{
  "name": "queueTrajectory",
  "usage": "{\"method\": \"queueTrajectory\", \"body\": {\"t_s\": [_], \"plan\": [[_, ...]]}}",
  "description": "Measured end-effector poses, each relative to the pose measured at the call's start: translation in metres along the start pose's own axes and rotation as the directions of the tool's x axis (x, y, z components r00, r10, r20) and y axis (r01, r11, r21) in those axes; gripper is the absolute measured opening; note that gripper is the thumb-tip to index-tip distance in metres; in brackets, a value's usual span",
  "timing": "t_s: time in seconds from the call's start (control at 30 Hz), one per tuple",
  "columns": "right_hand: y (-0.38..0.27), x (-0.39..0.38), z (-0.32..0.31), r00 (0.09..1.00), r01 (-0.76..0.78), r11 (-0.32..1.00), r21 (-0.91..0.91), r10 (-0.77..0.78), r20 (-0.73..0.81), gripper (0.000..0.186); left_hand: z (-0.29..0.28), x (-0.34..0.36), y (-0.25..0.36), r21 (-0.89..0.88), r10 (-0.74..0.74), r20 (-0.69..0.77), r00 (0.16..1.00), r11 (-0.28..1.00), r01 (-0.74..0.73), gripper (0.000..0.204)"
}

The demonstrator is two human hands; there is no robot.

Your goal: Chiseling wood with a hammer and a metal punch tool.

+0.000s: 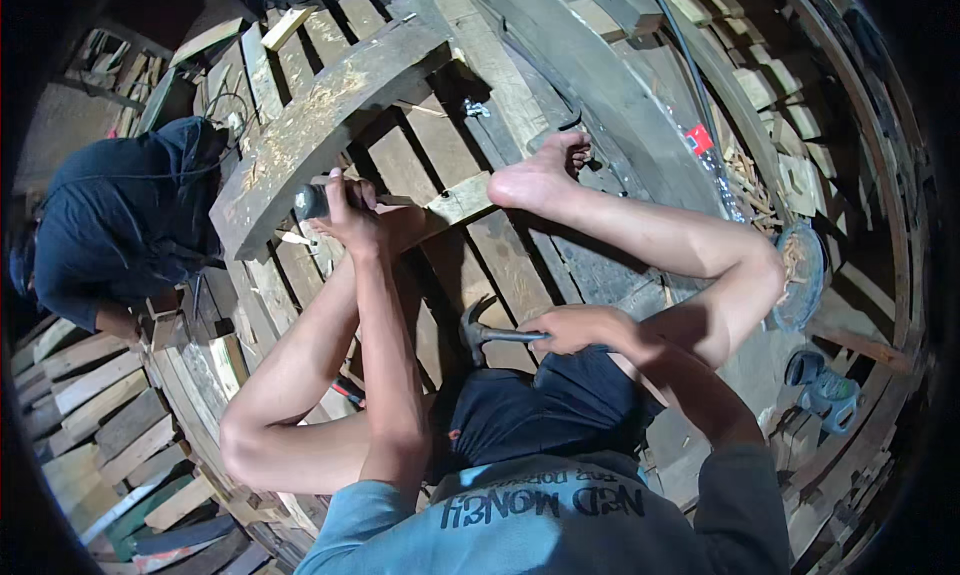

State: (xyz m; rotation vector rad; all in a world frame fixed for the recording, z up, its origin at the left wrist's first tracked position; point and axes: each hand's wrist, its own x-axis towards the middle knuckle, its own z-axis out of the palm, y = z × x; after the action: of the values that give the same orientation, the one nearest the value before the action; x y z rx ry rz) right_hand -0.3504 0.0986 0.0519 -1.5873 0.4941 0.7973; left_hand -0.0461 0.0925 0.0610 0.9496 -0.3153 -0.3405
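Note:
My left hand (pixel 348 213) is closed around a dark tool (pixel 309 202) with a thick rounded end. A narrow part shows on the other side of the fingers, but the grip hides the tool's kind. Just beyond lies a large curved wooden piece (pixel 400 57), shavings scattered over its top face. In my lap, my right hand (pixel 578 329) grips a claw hammer (pixel 512 335) by its handle, the head pointing left. A pale wooden strip (pixel 462 203) lies between my feet, and my right heel rests by its end.
Slatted boards (pixel 508 260) with dark gaps lie under me. At left, a person in dark clothes (pixel 125 210) bends over near stacked wood offcuts (pixel 110 405). On the right are a round tray of shavings (pixel 800 275), a light blue-green object (pixel 830 400) and a red packet (pixel 699 139).

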Motion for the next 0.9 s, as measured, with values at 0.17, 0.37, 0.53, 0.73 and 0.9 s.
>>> {"method": "queueTrajectory", "body": {"t_s": [0.17,0.37,0.53,0.73,0.9], "plan": [[-0.035,0.037,-0.030,0.816,0.176,0.803,-0.570,-0.443,-0.371,0.027,0.003,-0.005,0.017,0.063,-0.062,0.028,0.998,0.996,0.060,0.023],[-0.041,0.089,-0.105,0.575,-0.333,0.494,-0.803,-0.569,-0.588,0.061,0.016,-0.009,0.012,0.011,-0.037,0.048,0.998,0.999,0.037,0.020],[-0.056,0.103,-0.116,0.662,-0.215,0.588,-0.780,-0.499,-0.559,0.043,0.008,-0.009,0.028,0.021,-0.043,-0.037,0.998,0.999,0.044,0.020],[-0.050,0.106,-0.082,0.424,-0.255,0.907,-0.336,-0.207,-0.882,0.055,0.004,-0.026,0.042,0.110,-0.229,0.221,0.948,0.972,0.209,0.018],[-0.052,0.135,-0.031,0.407,-0.064,0.991,-0.120,-0.084,-0.910,0.057,0.016,-0.035,0.027,0.223,-0.145,0.157,0.977,0.969,0.108,0.023]]}}
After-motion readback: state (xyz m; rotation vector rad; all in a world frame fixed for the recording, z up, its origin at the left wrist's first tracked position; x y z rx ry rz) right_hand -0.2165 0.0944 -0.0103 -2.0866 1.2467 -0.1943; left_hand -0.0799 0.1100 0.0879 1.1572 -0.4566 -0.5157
